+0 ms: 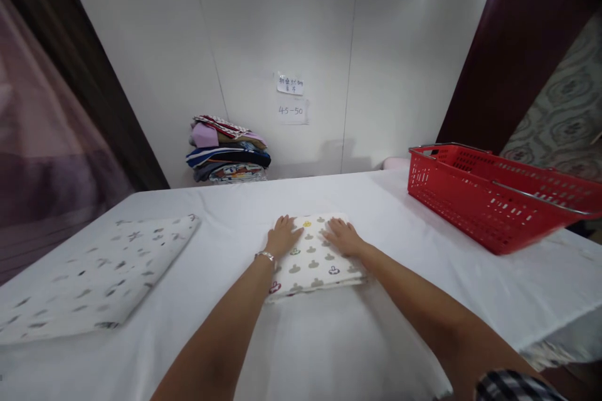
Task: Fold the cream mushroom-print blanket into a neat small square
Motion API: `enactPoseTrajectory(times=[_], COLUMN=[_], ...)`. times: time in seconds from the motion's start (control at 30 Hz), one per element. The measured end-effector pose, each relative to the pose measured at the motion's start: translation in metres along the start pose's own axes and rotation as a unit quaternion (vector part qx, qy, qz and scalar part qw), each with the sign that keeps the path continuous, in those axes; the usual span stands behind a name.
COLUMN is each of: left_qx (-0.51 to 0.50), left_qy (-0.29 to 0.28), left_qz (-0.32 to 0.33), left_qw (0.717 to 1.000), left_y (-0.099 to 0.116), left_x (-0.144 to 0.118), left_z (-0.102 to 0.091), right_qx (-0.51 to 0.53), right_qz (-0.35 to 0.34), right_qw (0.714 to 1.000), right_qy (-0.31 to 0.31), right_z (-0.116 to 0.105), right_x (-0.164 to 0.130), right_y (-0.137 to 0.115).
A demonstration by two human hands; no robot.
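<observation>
A folded white cloth [314, 260] printed with grey shapes and a few coloured ones lies flat on the white-covered table, in the middle of the head view. My left hand [283, 236], with a bracelet at the wrist, rests on the cloth's far left part, fingers stretched out. On the far right part lies my right hand [345, 236], its fingers spread over the fabric. Both palms press down on top, and neither hand grips anything.
To the left lies another white cloth [106, 276] with dark and grey marks. A red plastic basket [475, 200] stands at the right. Behind the table's far edge is a stack of folded fabrics [228, 153] against the wall, below paper signs [292, 109].
</observation>
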State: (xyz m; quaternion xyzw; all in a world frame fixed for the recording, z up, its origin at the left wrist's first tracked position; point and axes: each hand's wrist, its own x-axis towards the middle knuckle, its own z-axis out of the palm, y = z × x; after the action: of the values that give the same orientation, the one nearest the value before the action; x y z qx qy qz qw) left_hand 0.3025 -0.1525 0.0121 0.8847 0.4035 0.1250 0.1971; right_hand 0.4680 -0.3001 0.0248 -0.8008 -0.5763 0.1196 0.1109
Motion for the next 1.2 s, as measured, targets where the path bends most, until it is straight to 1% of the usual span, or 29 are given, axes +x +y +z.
enactPoseTrajectory(times=[0.07, 0.13, 0.17, 0.23, 0.27, 0.33, 0.4, 0.5, 0.57, 0.6, 0.63, 0.67, 0.73, 0.77, 0.8, 0.83, 0.87, 0.9, 0.93, 0.97, 1.03, 1.1, 1.2], left_qx=[-0.053, -0.111, -0.141, -0.174, -0.178, -0.18, -0.207, -0.304, -0.364, -0.379, -0.381, -0.375, -0.322, -0.277, -0.22, -0.16, -0.105, -0.062, -0.034, -0.018, 0.0, 0.015, 0.032], left_qy=[0.025, 0.052, 0.057, 0.036, 0.02, -0.003, -0.013, -0.017, -0.02, -0.025, -0.037, -0.06, -0.101, -0.103, -0.083, -0.045, 0.001, 0.043, 0.073, 0.09, 0.096, 0.08, 0.038], left_qz=[-0.027, -0.074, -0.104, -0.154, -0.166, -0.168, -0.167, -0.185, -0.187, -0.188, -0.194, -0.201, -0.206, -0.199, -0.187, -0.171, -0.149, -0.125, -0.098, -0.068, -0.008, 0.034, 0.039], left_qw=[0.998, 0.99, 0.983, 0.972, 0.97, 0.969, 0.964, 0.934, 0.912, 0.906, 0.903, 0.903, 0.918, 0.934, 0.954, 0.971, 0.983, 0.989, 0.992, 0.993, 0.995, 0.996, 0.998], left_y=[-0.009, -0.019, -0.025, -0.032, -0.033, -0.031, -0.024, -0.013, -0.009, -0.008, -0.009, -0.01, -0.015, -0.018, -0.02, -0.022, -0.023, -0.022, -0.019, -0.015, -0.004, 0.006, 0.017], left_x=[-0.008, -0.022, -0.03, -0.045, -0.052, -0.063, -0.073, -0.098, -0.123, -0.136, -0.148, -0.158, -0.17, -0.17, -0.167, -0.161, -0.152, -0.141, -0.129, -0.116, -0.091, -0.069, -0.044], left_z=[-0.009, -0.016, -0.018, -0.019, -0.018, -0.016, -0.013, -0.009, -0.007, -0.006, -0.006, -0.007, -0.013, -0.019, -0.025, -0.032, -0.039, -0.045, -0.049, -0.051, -0.05, -0.042, -0.027], right_qx=[0.024, 0.035, 0.03, -0.002, -0.022, -0.056, -0.073, -0.066, -0.053, -0.046, -0.037, -0.024, 0.017, 0.048, 0.082, 0.114, 0.139, 0.155, 0.157, 0.15, 0.124, 0.102, 0.093], right_qz=[-0.031, -0.091, -0.127, -0.19, -0.206, -0.215, -0.208, -0.216, -0.235, -0.246, -0.255, -0.261, -0.262, -0.252, -0.234, -0.205, -0.168, -0.127, -0.084, -0.048, 0.011, 0.051, 0.079], right_qw=[0.999, 0.994, 0.991, 0.981, 0.977, 0.973, 0.973, 0.972, 0.969, 0.967, 0.966, 0.965, 0.965, 0.966, 0.969, 0.972, 0.976, 0.978, 0.979, 0.979, 0.98, 0.982, 0.983], right_qy=[0.017, 0.04, 0.044, 0.04, 0.043, 0.056, 0.069, 0.064, 0.049, 0.041, 0.033, 0.024, -0.004, -0.015, -0.016, -0.003, 0.026, 0.062, 0.103, 0.131, 0.154, 0.149, 0.137], right_z=[-0.004, 0.001, 0.005, 0.017, 0.022, 0.028, 0.028, 0.021, 0.016, 0.013, 0.011, 0.008, 0.002, -0.002, -0.005, -0.008, -0.011, -0.013, -0.014, -0.014, -0.014, -0.014, -0.013], right_x=[-0.025, -0.057, -0.073, -0.097, -0.105, -0.109, -0.104, -0.101, -0.109, -0.115, -0.122, -0.129, -0.136, -0.136, -0.132, -0.125, -0.115, -0.102, -0.087, -0.072, -0.041, -0.016, 0.008], right_y=[-0.001, 0.0, 0.002, 0.008, 0.011, 0.018, 0.026, 0.034, 0.036, 0.037, 0.037, 0.037, 0.036, 0.036, 0.035, 0.035, 0.034, 0.032, 0.03, 0.028, 0.022, 0.017, 0.013])
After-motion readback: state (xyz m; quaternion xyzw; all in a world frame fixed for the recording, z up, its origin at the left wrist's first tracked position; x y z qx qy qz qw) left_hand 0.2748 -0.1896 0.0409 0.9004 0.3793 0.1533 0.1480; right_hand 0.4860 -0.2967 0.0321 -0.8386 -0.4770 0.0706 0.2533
